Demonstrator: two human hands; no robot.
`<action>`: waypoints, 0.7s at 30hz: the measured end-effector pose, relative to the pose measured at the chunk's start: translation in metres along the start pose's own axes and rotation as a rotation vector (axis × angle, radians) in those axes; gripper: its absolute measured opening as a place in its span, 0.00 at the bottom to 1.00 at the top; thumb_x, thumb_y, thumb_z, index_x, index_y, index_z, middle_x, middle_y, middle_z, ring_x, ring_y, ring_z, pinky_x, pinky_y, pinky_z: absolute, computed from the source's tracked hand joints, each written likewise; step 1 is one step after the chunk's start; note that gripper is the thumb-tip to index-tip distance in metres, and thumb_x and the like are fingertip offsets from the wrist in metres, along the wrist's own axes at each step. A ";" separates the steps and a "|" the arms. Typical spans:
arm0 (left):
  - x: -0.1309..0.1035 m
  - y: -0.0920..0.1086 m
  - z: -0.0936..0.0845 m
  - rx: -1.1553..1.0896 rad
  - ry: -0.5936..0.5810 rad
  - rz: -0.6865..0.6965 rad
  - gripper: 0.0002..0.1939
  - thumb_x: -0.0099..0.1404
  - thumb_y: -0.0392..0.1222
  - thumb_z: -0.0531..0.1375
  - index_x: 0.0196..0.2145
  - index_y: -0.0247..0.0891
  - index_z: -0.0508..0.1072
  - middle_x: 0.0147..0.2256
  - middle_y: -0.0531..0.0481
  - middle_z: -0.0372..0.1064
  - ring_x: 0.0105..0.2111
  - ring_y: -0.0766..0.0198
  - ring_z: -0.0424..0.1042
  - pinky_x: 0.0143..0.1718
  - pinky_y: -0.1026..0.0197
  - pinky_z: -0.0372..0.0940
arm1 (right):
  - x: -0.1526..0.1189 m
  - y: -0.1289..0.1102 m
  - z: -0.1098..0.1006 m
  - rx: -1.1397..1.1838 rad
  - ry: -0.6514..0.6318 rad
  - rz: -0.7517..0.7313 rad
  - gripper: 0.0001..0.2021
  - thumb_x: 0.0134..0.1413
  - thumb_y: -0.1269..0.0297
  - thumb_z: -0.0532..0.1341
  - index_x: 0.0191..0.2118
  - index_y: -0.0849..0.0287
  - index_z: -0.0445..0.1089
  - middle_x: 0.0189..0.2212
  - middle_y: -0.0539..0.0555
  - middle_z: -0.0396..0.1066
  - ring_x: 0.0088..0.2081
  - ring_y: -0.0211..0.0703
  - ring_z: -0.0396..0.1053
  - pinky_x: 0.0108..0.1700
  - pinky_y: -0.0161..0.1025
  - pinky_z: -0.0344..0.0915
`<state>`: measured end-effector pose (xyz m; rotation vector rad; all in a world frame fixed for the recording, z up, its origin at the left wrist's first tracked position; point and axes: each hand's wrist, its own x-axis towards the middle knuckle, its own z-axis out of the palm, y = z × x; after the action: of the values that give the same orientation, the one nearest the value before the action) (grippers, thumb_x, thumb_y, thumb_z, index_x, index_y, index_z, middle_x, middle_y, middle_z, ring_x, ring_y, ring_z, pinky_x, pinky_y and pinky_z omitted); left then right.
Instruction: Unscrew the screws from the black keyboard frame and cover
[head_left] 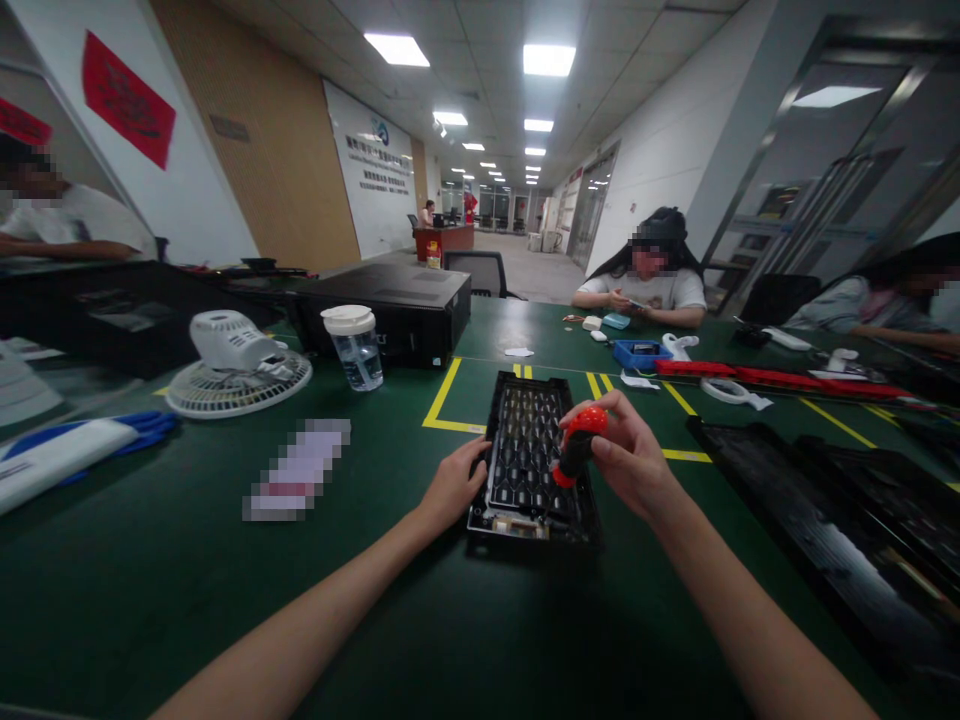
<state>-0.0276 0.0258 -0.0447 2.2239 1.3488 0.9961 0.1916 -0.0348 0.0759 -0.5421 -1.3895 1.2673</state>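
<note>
A black plastic casing (525, 440) lies lengthwise on the green table in front of me. Rows of cell-like pockets fill its inside, and a small pale part sits at its near end. My left hand (454, 487) grips the casing's left edge, the fingertips over the rim. Above the casing's right side, my right hand (628, 455) is closed around a red and black screwdriver (580, 447) with a bulbous handle. The screwdriver points down and to the left into the casing. Its tip is too dark to make out against the pockets.
To the left are a white fan (238, 365), a lidded cup (355, 347), a blurred-out phone-shaped item (300, 470) and a large black box (397, 305). Dark casings (810, 520) lie right. Across the table sit a blue tray (641, 353), red strips (772, 380) and another person (652, 275).
</note>
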 end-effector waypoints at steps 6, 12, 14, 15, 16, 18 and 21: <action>0.000 0.001 0.000 -0.005 -0.001 -0.014 0.18 0.62 0.39 0.48 0.49 0.37 0.67 0.52 0.47 0.63 0.53 0.63 0.61 0.56 0.55 0.55 | 0.000 0.001 -0.001 -0.024 -0.002 -0.012 0.14 0.46 0.65 0.64 0.37 0.55 0.59 0.35 0.52 0.68 0.34 0.40 0.67 0.36 0.39 0.64; 0.000 0.000 0.000 -0.020 0.002 -0.001 0.18 0.62 0.39 0.48 0.49 0.36 0.66 0.53 0.46 0.63 0.53 0.62 0.61 0.57 0.54 0.54 | 0.001 0.002 0.000 -0.047 0.015 -0.008 0.16 0.44 0.64 0.65 0.37 0.54 0.58 0.35 0.52 0.68 0.33 0.40 0.67 0.35 0.40 0.65; 0.000 -0.001 0.000 -0.016 0.001 -0.003 0.18 0.62 0.39 0.48 0.49 0.37 0.66 0.53 0.47 0.63 0.53 0.62 0.61 0.57 0.54 0.54 | 0.001 0.002 -0.001 -0.052 0.022 -0.005 0.16 0.43 0.63 0.65 0.37 0.54 0.58 0.35 0.52 0.68 0.33 0.40 0.67 0.34 0.40 0.65; 0.000 -0.002 0.001 -0.012 0.002 -0.005 0.18 0.62 0.39 0.49 0.49 0.37 0.66 0.52 0.47 0.63 0.53 0.62 0.61 0.57 0.54 0.54 | 0.001 0.003 -0.001 -0.057 0.024 -0.004 0.17 0.43 0.63 0.65 0.37 0.54 0.58 0.35 0.52 0.68 0.33 0.40 0.67 0.34 0.39 0.65; 0.000 -0.002 0.001 -0.008 0.002 -0.005 0.18 0.62 0.39 0.49 0.49 0.38 0.66 0.52 0.47 0.63 0.53 0.62 0.61 0.57 0.54 0.54 | 0.001 0.003 -0.001 -0.061 0.026 -0.005 0.17 0.43 0.63 0.65 0.38 0.54 0.58 0.35 0.52 0.68 0.33 0.40 0.67 0.35 0.39 0.65; 0.000 -0.002 0.001 -0.002 0.005 -0.003 0.18 0.62 0.39 0.49 0.49 0.37 0.66 0.52 0.47 0.63 0.53 0.62 0.61 0.56 0.55 0.55 | 0.001 0.003 -0.001 -0.063 0.023 -0.007 0.18 0.43 0.63 0.66 0.38 0.54 0.58 0.34 0.52 0.68 0.33 0.40 0.67 0.35 0.38 0.64; 0.000 -0.001 0.001 -0.001 0.008 0.006 0.18 0.62 0.38 0.48 0.49 0.36 0.67 0.52 0.46 0.63 0.53 0.62 0.62 0.56 0.55 0.55 | 0.000 0.003 -0.001 -0.060 0.016 -0.013 0.18 0.43 0.64 0.66 0.39 0.54 0.58 0.34 0.52 0.68 0.33 0.39 0.67 0.35 0.37 0.63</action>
<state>-0.0274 0.0265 -0.0454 2.2269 1.3458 1.0086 0.1912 -0.0332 0.0728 -0.5830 -1.4190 1.2116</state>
